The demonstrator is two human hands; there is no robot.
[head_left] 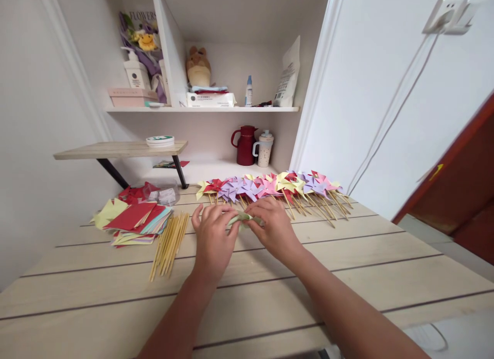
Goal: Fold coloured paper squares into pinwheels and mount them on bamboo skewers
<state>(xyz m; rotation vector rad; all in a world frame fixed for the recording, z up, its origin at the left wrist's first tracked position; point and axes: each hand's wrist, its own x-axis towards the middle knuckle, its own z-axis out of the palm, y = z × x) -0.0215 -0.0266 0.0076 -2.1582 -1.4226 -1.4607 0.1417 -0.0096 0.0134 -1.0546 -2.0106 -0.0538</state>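
Observation:
Over the middle of the table, my left hand point(215, 233) and my right hand point(273, 226) pinch a small piece of pale green paper point(242, 217) between them. The paper is bent or folded, and my fingers hide much of it. Just beyond my hands lies a row of paper pinwheels point(247, 188) on thin sticks, in purple, red, yellow and pink. To the left of my left hand is a bundle of thin wooden sticks point(170, 244). Further left sits a stack of coloured paper squares point(135, 218), with red on top.
Behind the stack stands a clear plastic box point(166, 194) with small white items. A small raised wooden shelf point(116, 150) on black legs overhangs the back left. A red jug point(246, 147) and a speckled cup point(265, 150) stand at the back, under a white cabinet shelf point(208, 109).

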